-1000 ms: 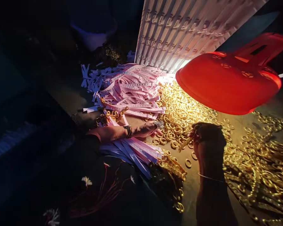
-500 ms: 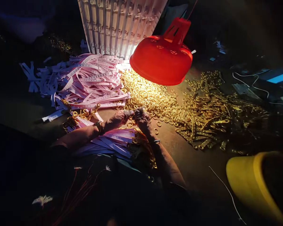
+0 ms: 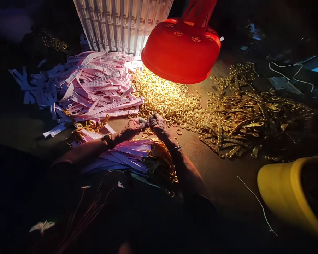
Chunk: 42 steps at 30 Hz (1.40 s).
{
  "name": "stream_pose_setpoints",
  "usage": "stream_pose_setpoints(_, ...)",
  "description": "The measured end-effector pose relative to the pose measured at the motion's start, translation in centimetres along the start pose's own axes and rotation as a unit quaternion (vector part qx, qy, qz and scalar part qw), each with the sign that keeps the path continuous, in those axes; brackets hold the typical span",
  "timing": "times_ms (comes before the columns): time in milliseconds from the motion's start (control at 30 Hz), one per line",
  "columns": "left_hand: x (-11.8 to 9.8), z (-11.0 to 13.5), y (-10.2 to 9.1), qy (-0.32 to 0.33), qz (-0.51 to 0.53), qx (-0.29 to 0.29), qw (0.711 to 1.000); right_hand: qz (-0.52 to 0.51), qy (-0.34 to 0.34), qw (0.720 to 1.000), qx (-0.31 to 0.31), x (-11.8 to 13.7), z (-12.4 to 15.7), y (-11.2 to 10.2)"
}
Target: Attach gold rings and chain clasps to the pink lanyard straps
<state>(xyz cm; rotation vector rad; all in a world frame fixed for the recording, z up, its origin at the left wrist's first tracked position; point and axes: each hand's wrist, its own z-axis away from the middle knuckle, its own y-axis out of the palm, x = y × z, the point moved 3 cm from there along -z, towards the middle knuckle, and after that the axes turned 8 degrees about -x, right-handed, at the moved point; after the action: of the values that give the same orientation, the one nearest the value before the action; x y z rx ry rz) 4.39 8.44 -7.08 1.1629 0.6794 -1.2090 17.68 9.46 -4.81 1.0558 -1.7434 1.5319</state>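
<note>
My left hand (image 3: pixel 134 127) and my right hand (image 3: pixel 158 126) meet fingertip to fingertip in front of a heap of gold rings (image 3: pixel 163 97). The fingers of both are closed in a pinch, and whatever they hold is too small and hidden to make out. Grey coverings show on some fingertips. Below my wrists lies a fanned bundle of pale pink strips (image 3: pixel 129 155), with gold pieces (image 3: pixel 161 164) at its right end. A larger tangle of pink strips (image 3: pixel 95 84) with eyelet-like marks lies beyond my left hand.
A red lamp (image 3: pixel 181 53) hangs low over the rings. Behind stands a ribbed translucent panel (image 3: pixel 122 24). Gold chain-like strips (image 3: pixel 243 120) are piled at the right. A yellow bucket (image 3: pixel 278 187) stands at the lower right, near a thin white cord (image 3: pixel 257 203).
The view has shifted slightly, so the lamp and panel sit higher in the picture. My hands stay together, pinched, with only a small change in finger position.
</note>
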Motion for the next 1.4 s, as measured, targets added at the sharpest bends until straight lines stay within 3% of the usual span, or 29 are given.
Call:
stream_pose_setpoints(133,-0.5,-0.8,-0.6,0.025,-0.057,0.014,0.998,-0.017,-0.017,1.0,-0.014,0.6,-1.0,-0.3)
stream_pose_setpoints(233,-2.6,-0.5,-0.8,-0.005,-0.1,0.039,0.994,-0.029,-0.031,0.998,0.04,1.6,-0.7,-0.8)
stream_pose_setpoints(367,-6.6,1.8,-0.5,-0.043,-0.132,0.06,0.988,0.012,-0.022,0.996,0.081,4.4,1.9,-2.2)
stream_pose_setpoints(467,-8.1,4.5,-0.3,-0.078,-0.166,0.079,0.98,0.08,-0.027,0.992,0.092,6.6,5.1,-3.0)
stream_pose_setpoints(633,-6.7,8.4,-0.7,-0.09,-0.206,0.121,0.967,0.167,-0.004,0.982,0.092,7.4,10.3,-2.8)
stream_pose_setpoints(767,-5.4,10.3,-0.6,-0.065,-0.179,0.13,0.973,0.107,0.051,0.99,0.072,6.7,11.8,-2.0)
stream_pose_setpoints(833,-5.1,10.7,-0.5,-0.06,-0.162,0.11,0.979,0.023,0.086,0.993,0.081,6.4,11.8,-1.7)
stream_pose_setpoints(933,-4.7,10.6,-0.3,-0.068,-0.141,0.091,0.983,-0.064,0.084,0.989,0.104,6.5,11.4,-1.2)
stream_pose_setpoints(1200,-3.5,9.7,-0.5,-0.098,-0.106,0.095,0.985,-0.01,0.039,0.983,0.181,6.7,10.3,-1.2)
stream_pose_setpoints(1400,-5.6,8.7,-0.2,-0.052,-0.257,0.122,0.957,0.04,-0.018,0.976,0.212,7.0,8.7,-2.5)
